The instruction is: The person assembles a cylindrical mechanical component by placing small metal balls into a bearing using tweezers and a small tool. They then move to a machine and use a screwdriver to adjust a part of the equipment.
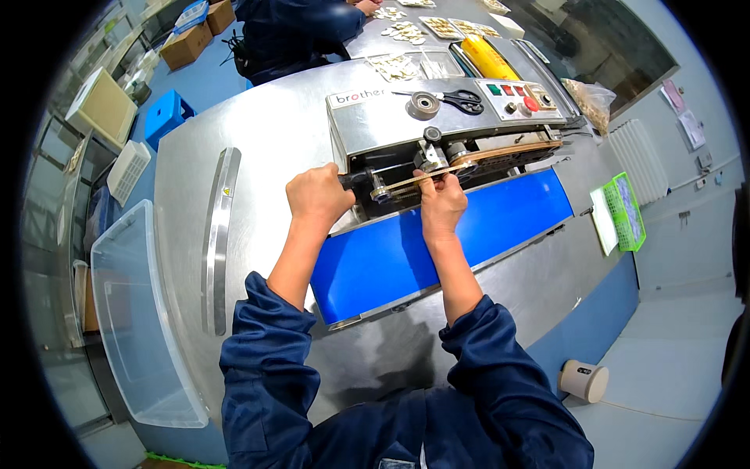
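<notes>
One machine [375, 125] on one metal table [180, 180]. One left hand [316, 195] grips one black handle [353, 181]; one right hand [444, 205] pinches one tan belt [403, 185]. Atop: one scissors [466, 100], one tape roll [424, 115].

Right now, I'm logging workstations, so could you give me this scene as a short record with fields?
Left hand: closed at a black part on the machine's left end
Right hand: fingers at a tan belt; exact grip unclear
Front: blue conveyor
On top: tape roll, scissors
Table, left: long metal strip
Far side: another person's dark sleeve
</notes>
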Available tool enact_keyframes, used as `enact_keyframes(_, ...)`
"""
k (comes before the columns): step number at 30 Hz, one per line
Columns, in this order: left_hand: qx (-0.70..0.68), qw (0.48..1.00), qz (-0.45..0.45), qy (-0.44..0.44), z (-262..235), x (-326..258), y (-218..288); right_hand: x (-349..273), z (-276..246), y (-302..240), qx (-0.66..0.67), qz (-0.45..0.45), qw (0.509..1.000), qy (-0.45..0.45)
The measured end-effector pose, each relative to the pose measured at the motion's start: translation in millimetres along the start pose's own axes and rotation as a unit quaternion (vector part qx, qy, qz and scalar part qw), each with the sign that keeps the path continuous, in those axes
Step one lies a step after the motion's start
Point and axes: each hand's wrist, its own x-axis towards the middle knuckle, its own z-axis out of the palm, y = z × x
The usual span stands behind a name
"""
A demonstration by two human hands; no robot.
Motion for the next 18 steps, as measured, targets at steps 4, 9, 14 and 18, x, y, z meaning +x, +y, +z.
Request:
enact_keyframes(4,0.015,1.000,0.019,-0.004,-1,-2,-2,-3,3,7,-0.045,-0.029,0.999,-0.001)
enact_keyframes(9,0.065,0.995,-0.055,-0.050,-37,-11,-1,3,-1,0,-0.095,-0.005,0.994,-0.058)
enact_keyframes(14,-0.084,0.968,-0.235,-0.036,-94,-73,20,11,-20,-3,-0.116,-0.045,0.983,-0.137)
enact_keyframes(18,-0.307,0.914,-0.264,-0.031,-79,-139,47,-22,-74,-62,-0.041,-0.059,0.921,-0.384)
